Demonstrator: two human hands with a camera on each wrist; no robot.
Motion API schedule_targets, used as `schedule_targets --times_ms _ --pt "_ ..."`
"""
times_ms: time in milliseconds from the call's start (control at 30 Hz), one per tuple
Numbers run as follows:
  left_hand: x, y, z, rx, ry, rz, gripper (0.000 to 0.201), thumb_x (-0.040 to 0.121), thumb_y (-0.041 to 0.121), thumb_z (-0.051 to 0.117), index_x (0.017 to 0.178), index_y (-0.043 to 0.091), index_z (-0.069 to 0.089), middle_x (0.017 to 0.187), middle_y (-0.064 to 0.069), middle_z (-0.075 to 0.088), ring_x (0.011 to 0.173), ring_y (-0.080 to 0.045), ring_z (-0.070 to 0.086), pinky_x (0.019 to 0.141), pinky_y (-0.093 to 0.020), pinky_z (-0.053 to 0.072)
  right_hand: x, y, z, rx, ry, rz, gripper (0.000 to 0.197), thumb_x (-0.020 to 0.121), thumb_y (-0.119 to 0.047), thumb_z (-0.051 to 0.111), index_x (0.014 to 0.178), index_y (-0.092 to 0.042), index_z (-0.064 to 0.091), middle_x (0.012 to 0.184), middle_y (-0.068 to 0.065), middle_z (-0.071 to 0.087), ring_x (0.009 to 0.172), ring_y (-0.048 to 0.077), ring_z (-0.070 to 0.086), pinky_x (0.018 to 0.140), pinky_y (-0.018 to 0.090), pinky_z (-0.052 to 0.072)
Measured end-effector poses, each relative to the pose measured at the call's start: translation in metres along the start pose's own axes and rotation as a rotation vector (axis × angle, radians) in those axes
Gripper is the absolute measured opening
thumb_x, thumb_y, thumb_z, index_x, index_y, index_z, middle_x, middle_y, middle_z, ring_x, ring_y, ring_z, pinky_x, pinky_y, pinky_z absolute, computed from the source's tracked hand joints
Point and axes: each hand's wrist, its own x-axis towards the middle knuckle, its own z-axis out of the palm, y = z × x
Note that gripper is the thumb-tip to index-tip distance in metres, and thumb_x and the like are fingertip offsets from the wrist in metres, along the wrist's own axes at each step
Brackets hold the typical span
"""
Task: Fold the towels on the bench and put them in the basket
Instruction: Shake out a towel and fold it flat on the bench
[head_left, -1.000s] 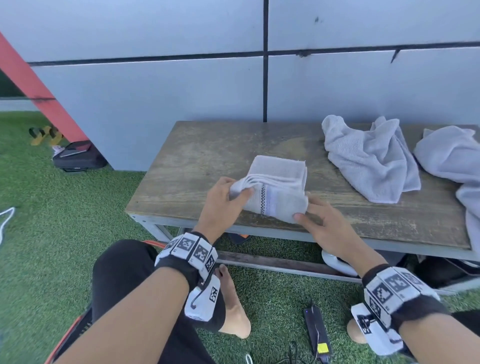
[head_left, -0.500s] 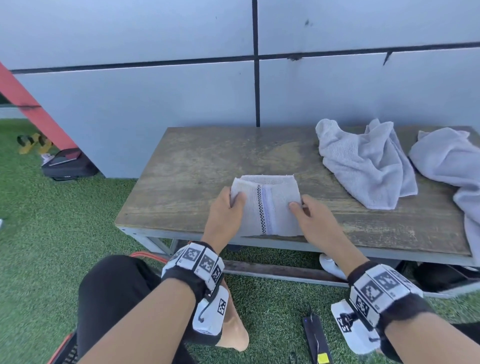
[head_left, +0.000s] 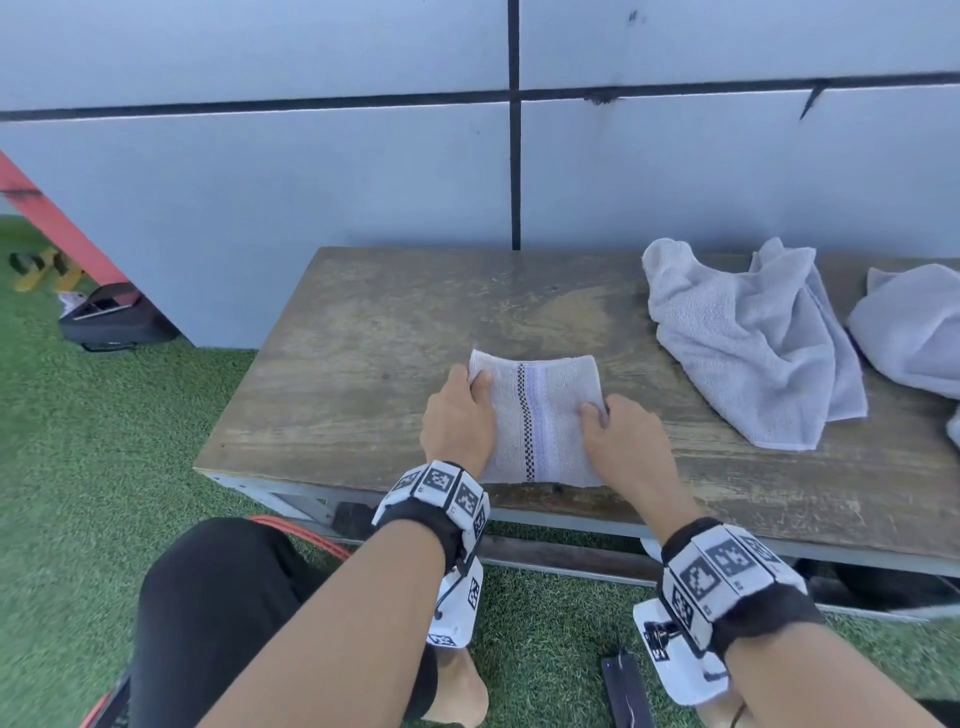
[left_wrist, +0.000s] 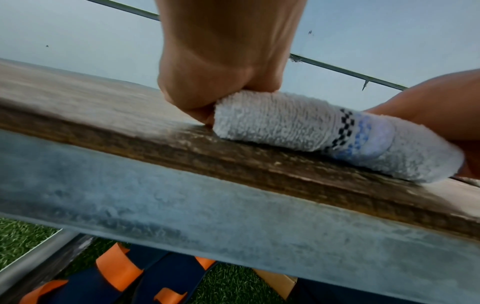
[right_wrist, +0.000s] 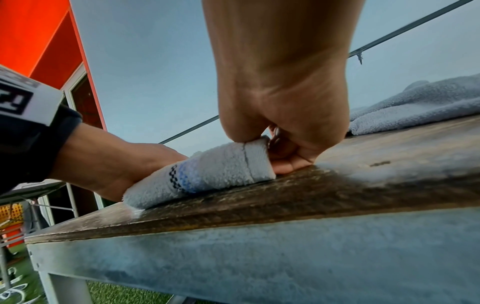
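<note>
Folded white terry towel (head_left: 537, 415) with a black checkered stripe lies flat at the near edge of the weathered wooden bench (head_left: 363, 364). Left hand (head_left: 457, 421) pinches its left edge, fingers curled; right hand (head_left: 623, 441) pinches its right edge likewise. Two crumpled pale grey towels (head_left: 753, 338) lie farther right on the bench.

Folded towel (head_left: 540, 415) on bench (head_left: 363, 364) near front edge; two loose towels (head_left: 753, 343) lie right, toward the wall (head_left: 311, 182) behind.
</note>
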Motion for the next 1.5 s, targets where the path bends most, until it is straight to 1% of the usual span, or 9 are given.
schedule_targets --times_ms 233,367,467,567,700,767,867,967,1500 --pt "0.009 0.002 -0.004 -0.069 -0.086 -0.150 0.047 0.101 0.054 0.038 0.113 0.010 0.049 0.103 -0.006 0.057 0.094 -0.030 0.060 0.080 -0.044 0.050 -0.001 -0.003 0.005 -0.069 0.022 0.019 0.035 0.102 -0.041 0.037 0.078 -0.016 0.043 0.075 0.005 0.052 0.073 0.030 0.055 0.063 0.037 0.039" --pt "0.005 0.006 -0.018 -0.226 -0.095 -0.197 0.038 0.097 0.050 0.046 0.111 0.015 0.047 0.102 -0.002 0.060 0.082 -0.016 0.058 0.071 -0.037 0.048 -0.003 -0.009 0.001 -0.041 0.005 0.051 0.035 0.103 -0.039 0.038 0.083 -0.012 0.048 0.076 0.005 0.054 0.068 0.023 0.053 0.056 0.033 0.036" --pt "-0.011 0.006 -0.025 -0.198 0.073 0.026 0.021 0.097 0.034 0.052 0.107 0.017 0.044 0.096 0.002 0.057 0.084 -0.015 0.057 0.072 -0.032 0.048 -0.006 -0.012 -0.009 0.075 -0.042 0.097 0.032 0.103 -0.035 0.042 0.079 -0.013 0.044 0.076 0.003 0.051 0.064 0.016 0.048 0.051 0.031 0.031" --pt "-0.023 -0.003 -0.024 -0.018 0.181 0.359 0.020 0.094 0.024 0.054 0.111 0.015 0.047 0.109 -0.001 0.052 0.097 -0.018 0.049 0.082 -0.032 0.042 -0.019 -0.016 -0.018 0.281 -0.027 0.150 0.022 0.100 -0.034 0.050 0.097 -0.013 0.046 0.088 0.002 0.056 0.071 0.017 0.055 0.056 0.034 0.044" --pt "-0.035 -0.007 -0.008 0.250 -0.016 0.541 0.040 0.101 0.030 0.039 0.137 0.013 0.044 0.146 -0.005 0.044 0.139 -0.022 0.036 0.111 -0.044 0.036 -0.030 -0.022 -0.013 -0.102 0.299 -0.302 0.028 0.091 -0.020 0.055 0.116 -0.009 0.048 0.118 0.009 0.051 0.105 0.028 0.050 0.081 0.038 0.045" --pt "-0.038 -0.009 0.002 0.320 -0.207 0.479 0.055 0.106 0.040 0.024 0.155 0.017 0.024 0.165 -0.001 0.016 0.154 -0.018 0.007 0.123 -0.047 0.014 -0.027 -0.024 -0.002 -0.244 0.175 -0.493 0.041 0.095 -0.022 0.049 0.134 -0.010 0.047 0.140 0.009 0.046 0.129 0.028 0.044 0.102 0.040 0.040" --pt "-0.034 -0.012 0.010 0.394 -0.304 0.421 0.059 0.106 0.043 0.014 0.160 0.023 0.000 0.167 0.007 -0.008 0.152 -0.010 -0.014 0.124 -0.048 0.000 -0.023 -0.019 0.014 -0.335 -0.098 -0.425 0.056 0.106 -0.038 0.022 0.159 -0.018 0.017 0.167 -0.001 0.010 0.154 0.014 0.003 0.124 0.043 0.011" --pt "-0.024 -0.013 0.008 0.431 -0.353 0.423 0.059 0.106 0.042 0.014 0.159 0.023 -0.005 0.166 0.009 -0.013 0.151 -0.008 -0.018 0.124 -0.051 -0.001 -0.020 -0.017 0.021 -0.337 -0.163 -0.324 0.058 0.106 -0.045 0.011 0.160 -0.026 0.002 0.167 -0.010 -0.008 0.152 0.006 -0.014 0.124 0.047 0.000" --pt "0.003 -0.005 0.002 0.570 -0.351 0.332 0.062 0.104 0.053 0.013 0.159 0.028 0.000 0.167 0.013 -0.005 0.153 -0.028 0.002 0.121 -0.057 0.008 -0.019 -0.019 0.013 -0.470 -0.217 -0.329 0.059 0.104 -0.048 0.008 0.159 -0.029 -0.004 0.165 -0.013 -0.016 0.150 0.005 -0.020 0.123 0.054 -0.004"
